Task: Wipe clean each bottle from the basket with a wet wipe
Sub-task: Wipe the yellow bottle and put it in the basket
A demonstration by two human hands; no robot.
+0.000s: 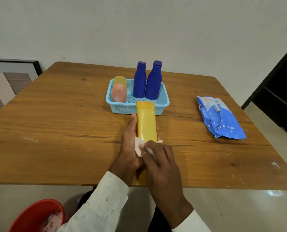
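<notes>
My left hand point(131, 141) grips a yellow tube bottle point(146, 122) from below, its cap pointing away toward the basket. My right hand point(161, 162) pinches a white wet wipe point(139, 147) against the tube's near end. A light blue basket point(162, 104) stands behind on the wooden table. Inside it two dark blue bottles point(140, 81) point(153, 82) stand upright on the right. A pink bottle point(119, 93) and a yellow one point(120, 80) stand on the left.
A blue pack of wet wipes point(220, 117) lies on the table point(55, 124) at the right. A red bin point(37, 216) with crumpled used wipes sits on the floor at the lower left. The near table edge runs just under my wrists.
</notes>
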